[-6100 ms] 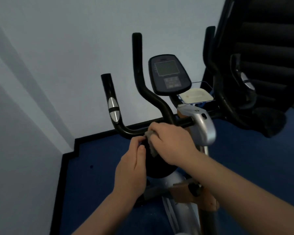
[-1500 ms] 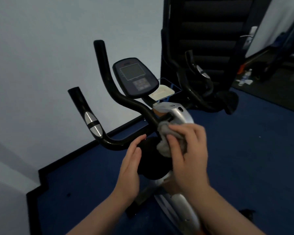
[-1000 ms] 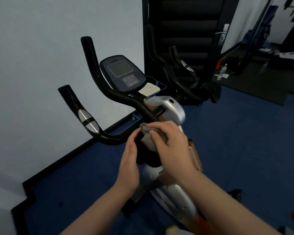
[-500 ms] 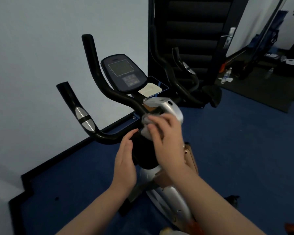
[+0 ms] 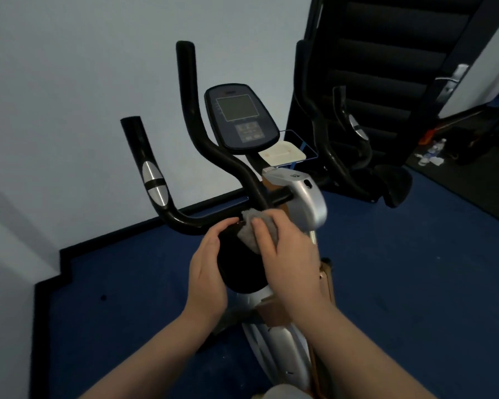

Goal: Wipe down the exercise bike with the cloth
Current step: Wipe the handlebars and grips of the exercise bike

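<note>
The exercise bike [image 5: 303, 197] stands in front of me, with black handlebars [image 5: 202, 139], a dark console [image 5: 241, 119] and a silver post housing. My right hand [image 5: 288, 249] holds a grey cloth [image 5: 252, 230] and presses it against the black round part [image 5: 239, 272] just under the handlebar junction. My left hand [image 5: 209, 269] lies with straight fingers along the left side of that black part, its fingertips touching the handlebar's lower bend.
A pale wall is close on the left and behind the bike. Blue carpet [image 5: 415, 283] covers the floor. A dark door [image 5: 386, 67] and a mirror with the bike's reflection stand at the back right. Small items litter the floor at the far right.
My right hand has slid the cloth down and left from the silver housing to the black part below the handlebar junction. My left hand has closed in against that part.
</note>
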{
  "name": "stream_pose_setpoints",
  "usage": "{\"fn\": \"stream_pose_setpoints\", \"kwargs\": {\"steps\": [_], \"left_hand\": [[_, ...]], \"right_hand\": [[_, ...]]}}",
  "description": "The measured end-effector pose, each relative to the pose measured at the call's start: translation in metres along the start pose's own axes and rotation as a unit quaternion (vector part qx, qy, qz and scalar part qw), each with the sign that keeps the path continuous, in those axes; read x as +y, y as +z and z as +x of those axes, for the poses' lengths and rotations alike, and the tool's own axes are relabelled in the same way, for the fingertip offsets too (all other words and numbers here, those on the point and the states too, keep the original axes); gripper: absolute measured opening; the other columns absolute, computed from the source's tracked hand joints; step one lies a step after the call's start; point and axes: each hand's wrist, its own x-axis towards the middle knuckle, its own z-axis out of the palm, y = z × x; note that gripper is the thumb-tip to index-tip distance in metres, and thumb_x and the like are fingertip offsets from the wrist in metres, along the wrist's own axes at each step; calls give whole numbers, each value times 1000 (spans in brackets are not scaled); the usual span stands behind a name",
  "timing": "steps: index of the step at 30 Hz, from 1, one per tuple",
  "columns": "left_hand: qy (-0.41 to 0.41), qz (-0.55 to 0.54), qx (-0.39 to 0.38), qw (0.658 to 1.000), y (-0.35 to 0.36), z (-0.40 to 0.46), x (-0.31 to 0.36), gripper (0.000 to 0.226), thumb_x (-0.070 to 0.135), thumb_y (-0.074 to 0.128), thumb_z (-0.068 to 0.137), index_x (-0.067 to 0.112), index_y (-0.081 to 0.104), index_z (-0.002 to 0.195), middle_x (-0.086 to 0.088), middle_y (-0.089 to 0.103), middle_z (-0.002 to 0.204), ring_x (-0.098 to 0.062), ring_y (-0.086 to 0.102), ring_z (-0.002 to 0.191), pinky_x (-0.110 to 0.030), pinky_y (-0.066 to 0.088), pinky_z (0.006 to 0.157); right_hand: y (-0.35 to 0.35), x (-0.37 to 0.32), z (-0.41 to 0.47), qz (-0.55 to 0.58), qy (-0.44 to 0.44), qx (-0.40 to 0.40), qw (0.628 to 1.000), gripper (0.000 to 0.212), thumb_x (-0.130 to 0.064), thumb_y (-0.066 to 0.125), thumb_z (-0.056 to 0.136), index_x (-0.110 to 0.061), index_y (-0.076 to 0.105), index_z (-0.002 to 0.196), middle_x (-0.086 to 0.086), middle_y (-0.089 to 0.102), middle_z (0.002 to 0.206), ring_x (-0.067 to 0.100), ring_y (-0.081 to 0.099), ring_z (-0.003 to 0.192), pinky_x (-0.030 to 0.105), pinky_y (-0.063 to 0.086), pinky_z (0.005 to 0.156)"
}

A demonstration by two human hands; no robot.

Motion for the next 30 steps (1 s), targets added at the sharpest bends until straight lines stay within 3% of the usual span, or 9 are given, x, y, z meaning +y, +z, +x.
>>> {"fn": "stream_pose_setpoints", "kwargs": {"steps": [3,6,8,11,15,20,23,25,30], "left_hand": [[4,27,26,999,3,-1,-1,41,9,25,105,15,63,120,4,69,113,-11,62,109,-17,48,89],[2,26,42,999,6,-2,0,41,9,25,105,14,63,120,4,70,113,-10,63,109,-15,47,88],[0,22,46,999,6,-2,2,41,10,26,105,13,63,120,4,69,115,-11,62,111,-15,47,88],[17,19,49,998,7,-5,1,38,12,28,105,9,62,123,0,68,119,-14,61,114,-16,46,90],[33,19,57,998,10,-7,3,41,23,32,98,9,61,123,-3,68,119,-17,62,113,-19,48,89],[45,53,72,995,11,-5,4,36,19,37,95,12,66,115,0,70,113,-15,64,110,-18,49,87],[14,68,46,997,5,-6,7,38,24,37,95,17,66,119,4,70,116,-12,62,113,-19,48,91],[4,117,49,992,0,-5,13,37,27,41,92,22,68,118,10,70,115,-8,62,113,-21,47,95],[58,236,168,955,-6,24,41,25,29,48,91,30,68,105,17,70,100,-2,64,99,-20,49,86]], "right_hand": [[-3,9,-22,53,26,-14,998,36,-59,27,91,-39,46,116,-18,61,91,1,61,82,29,53,67],[-10,13,-6,-23,-34,-55,998,37,-55,22,92,-32,44,111,-14,58,80,11,61,70,36,52,59],[-13,12,14,-92,-100,-92,986,32,-49,23,97,-27,44,105,-10,55,74,14,57,65,32,42,53],[-15,12,33,-157,-143,-140,967,29,-48,23,100,-26,42,102,-6,57,75,20,59,67,32,38,54],[-21,19,31,-78,-155,-171,970,30,-49,23,99,-28,43,103,-8,60,78,17,61,71,37,49,62],[-37,26,41,-58,-178,-230,955,37,-60,20,92,-35,45,103,-8,61,76,12,61,71,37,51,63],[-43,22,82,-14,-190,-178,965,33,-61,27,90,-37,50,94,-10,59,82,9,58,76,34,47,63],[-39,16,118,-16,-234,-133,963,28,-54,37,94,-34,56,100,-10,49,95,11,55,81,31,42,68],[-9,19,145,-39,-253,-193,947,24,-34,58,94,-27,66,116,-3,43,105,15,53,93,30,46,81]]}}
